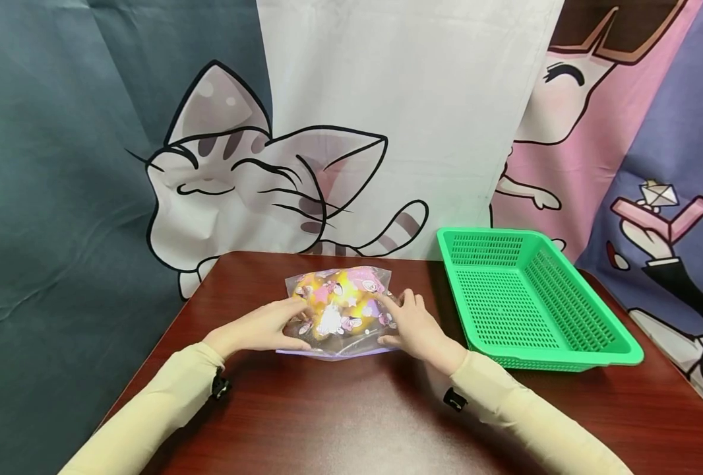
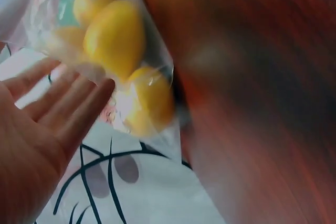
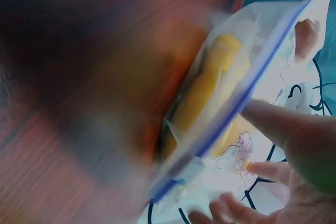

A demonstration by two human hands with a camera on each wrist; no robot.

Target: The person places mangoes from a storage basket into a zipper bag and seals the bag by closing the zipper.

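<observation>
A clear printed zip bag [image 1: 342, 310] lies on the table, its purple zip edge [image 3: 229, 114] towards the person. Several yellow, lemon-like fruits [image 2: 116, 38] show through the plastic. My left hand [image 1: 268, 326] is at the bag's left side, fingers extended against the plastic in the left wrist view. On the opposite side, my right hand [image 1: 418, 330] has its fingers spread loosely beside the bag and its thumb near the zip edge. Neither hand visibly pinches the bag. A pale slider [image 3: 185, 168] sits near one end of the zip.
A green perforated basket [image 1: 502, 310] stands on the table to the right of the bag. The reddish-brown table [image 1: 328, 422] extends in front of the hands. Behind it hangs a cartoon-printed cloth [image 1: 351, 79].
</observation>
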